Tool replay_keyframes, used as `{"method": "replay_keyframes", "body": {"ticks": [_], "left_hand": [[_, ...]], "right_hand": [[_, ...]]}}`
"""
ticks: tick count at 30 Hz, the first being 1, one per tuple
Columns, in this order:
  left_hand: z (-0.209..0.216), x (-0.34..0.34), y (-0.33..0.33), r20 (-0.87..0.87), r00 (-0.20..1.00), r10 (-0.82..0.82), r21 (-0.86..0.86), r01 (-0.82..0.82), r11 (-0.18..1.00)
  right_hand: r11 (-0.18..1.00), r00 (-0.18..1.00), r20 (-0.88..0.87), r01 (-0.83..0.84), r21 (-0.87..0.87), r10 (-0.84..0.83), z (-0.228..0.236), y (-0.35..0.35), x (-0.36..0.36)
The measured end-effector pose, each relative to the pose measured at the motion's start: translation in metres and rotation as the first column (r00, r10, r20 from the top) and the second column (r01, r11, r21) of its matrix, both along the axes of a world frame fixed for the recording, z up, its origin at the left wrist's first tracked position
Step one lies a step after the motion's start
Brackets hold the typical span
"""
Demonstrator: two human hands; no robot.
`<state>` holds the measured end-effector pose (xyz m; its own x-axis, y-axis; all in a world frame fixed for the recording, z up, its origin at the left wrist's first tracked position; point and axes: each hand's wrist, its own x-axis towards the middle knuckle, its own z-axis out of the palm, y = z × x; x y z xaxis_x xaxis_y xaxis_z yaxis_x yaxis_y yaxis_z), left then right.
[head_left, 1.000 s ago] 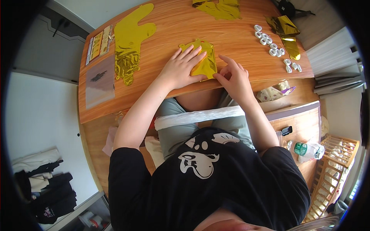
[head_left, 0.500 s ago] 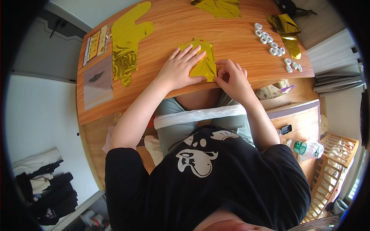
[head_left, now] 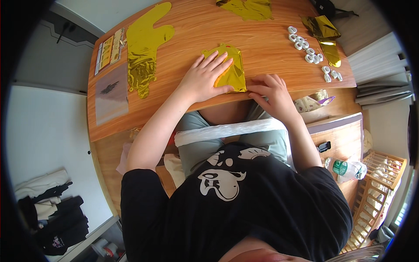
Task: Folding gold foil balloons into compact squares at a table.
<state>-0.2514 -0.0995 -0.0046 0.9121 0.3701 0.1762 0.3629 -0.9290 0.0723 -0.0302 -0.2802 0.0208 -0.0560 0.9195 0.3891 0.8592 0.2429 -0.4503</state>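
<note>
A folded gold foil balloon (head_left: 236,70) lies flat near the front edge of the wooden table. My left hand (head_left: 204,81) is spread over its left part, palm down, with the thumb along the near edge. Just beyond the balloon's near right corner is my right hand (head_left: 275,96), fingers bent and thumb apart from them. Nothing shows between those fingers. Whether its fingertips still touch the corner is hard to tell.
On the left lie a long flat gold foil balloon (head_left: 146,43), a clear bag with dark thin pieces (head_left: 111,94) and a printed package (head_left: 109,51). More gold foil (head_left: 246,8) is at the far edge and right corner (head_left: 325,32). Several small white ribbon coils (head_left: 301,41) sit on the right.
My right hand has loosened its pinch on the balloon's near right corner and shifted slightly right, its fingers opening. The left hand stays pressed in place.
</note>
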Motion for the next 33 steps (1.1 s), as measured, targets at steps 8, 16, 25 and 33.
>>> {"method": "replay_keyframes", "body": {"ticks": [8,16,25,33], "left_hand": [[-0.001,0.002,0.0,-0.017,1.0,0.009,0.008,-0.009,1.0],[0.0,0.003,0.001,-0.006,1.0,0.014,-0.003,-0.014,1.0],[0.001,0.003,0.001,0.01,1.0,-0.009,0.001,0.009,1.0],[0.003,0.003,0.0,-0.012,1.0,-0.008,-0.011,0.008,1.0]], "right_hand": [[0.955,0.894,0.357,-0.296,0.019,0.27,0.008,0.02,0.036],[0.759,0.593,0.612,-0.651,-0.018,0.523,0.014,0.057,0.065],[0.763,0.654,0.499,-0.646,-0.023,0.568,0.016,0.052,0.062],[0.921,0.933,-0.06,-0.361,-0.146,0.356,0.003,0.04,0.037]]}}
